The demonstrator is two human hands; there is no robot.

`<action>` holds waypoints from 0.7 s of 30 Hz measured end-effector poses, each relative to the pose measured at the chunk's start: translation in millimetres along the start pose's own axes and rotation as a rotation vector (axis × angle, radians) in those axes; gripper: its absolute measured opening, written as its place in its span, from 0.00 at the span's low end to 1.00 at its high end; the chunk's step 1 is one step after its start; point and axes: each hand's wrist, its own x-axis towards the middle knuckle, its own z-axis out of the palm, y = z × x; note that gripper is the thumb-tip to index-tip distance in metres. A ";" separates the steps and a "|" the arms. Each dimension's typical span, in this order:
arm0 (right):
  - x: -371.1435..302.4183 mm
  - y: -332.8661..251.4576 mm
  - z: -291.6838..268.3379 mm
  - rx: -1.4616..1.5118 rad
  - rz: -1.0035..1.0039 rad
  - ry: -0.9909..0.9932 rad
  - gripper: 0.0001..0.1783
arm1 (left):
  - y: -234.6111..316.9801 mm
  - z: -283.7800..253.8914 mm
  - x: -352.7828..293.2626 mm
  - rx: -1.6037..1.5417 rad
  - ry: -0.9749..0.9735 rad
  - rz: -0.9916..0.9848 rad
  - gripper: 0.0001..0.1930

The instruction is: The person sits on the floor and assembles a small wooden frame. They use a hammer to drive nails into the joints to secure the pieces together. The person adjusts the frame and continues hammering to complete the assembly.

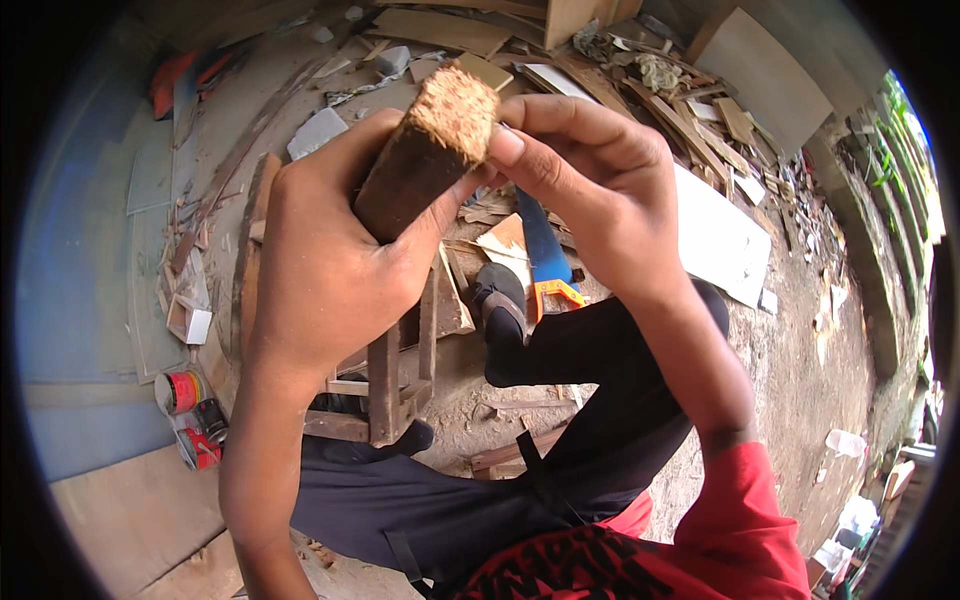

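A dark wooden block (415,175) with a pale, rough-cut end is held up close in front of me. Its splintered end faces upward. My left hand (335,250) is wrapped round the block's side, with the thumb along its lower part. At the cut end's right edge, my right hand (600,180) has its thumb and forefinger closed on the rim, pinching at the splintered wood. The block's far side and the left fingers behind it are hidden.
A handsaw (545,255) with a blue blade and orange handle lies beside my shoe. A small wooden frame (385,390) stands between my legs. Wood scraps (690,120) pile up at the far right, near a white board (715,235). Several cans (182,392) stand at left.
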 end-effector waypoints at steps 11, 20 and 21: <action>-71.1 139.5 -273.4 -0.672 0.375 0.509 0.26 | -29.3 32.9 32.9 0.731 -0.240 0.479 0.19; -174.1 320.5 -328.8 -1.336 0.617 0.351 0.12 | -88.8 58.4 23.8 0.719 -0.185 0.599 0.20; -171.3 329.5 -324.0 -1.419 0.632 0.311 0.13 | -89.3 56.3 23.2 0.720 -0.168 0.615 0.19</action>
